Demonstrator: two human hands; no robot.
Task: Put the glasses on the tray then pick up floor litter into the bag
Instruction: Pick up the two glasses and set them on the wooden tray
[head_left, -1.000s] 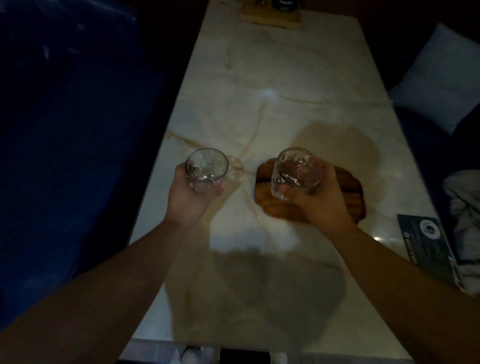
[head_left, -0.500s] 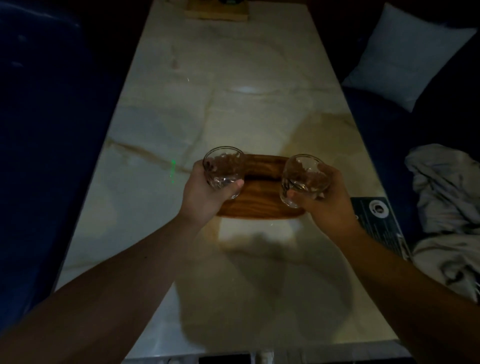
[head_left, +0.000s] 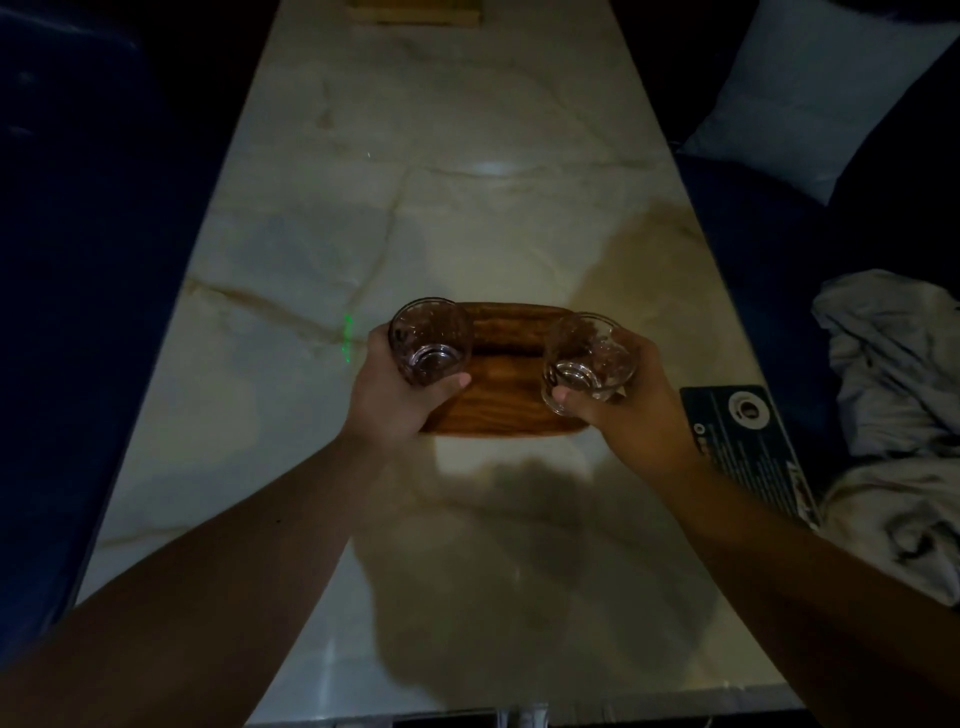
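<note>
- Head view: left hand (head_left: 390, 402) wrapped around a clear textured glass (head_left: 430, 340) over the 9 o'clock end of an oblong wooden tray (head_left: 511, 400)
- Right hand (head_left: 631, 410) clasping second clear glass (head_left: 589, 362), tilted, at 3 o'clock end
- Veined, glossy marble table (head_left: 415, 208) beneath
- Dark printed card (head_left: 750, 447) at 3 o'clock of the tray

tray (head_left: 511, 395) mid-table (head_left: 467, 218), card (head_left: 748, 447) right, pillow (head_left: 810, 88) far right

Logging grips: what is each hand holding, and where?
Left hand wraps the left glass around its lower side; right hand likewise grips the right glass.
</note>
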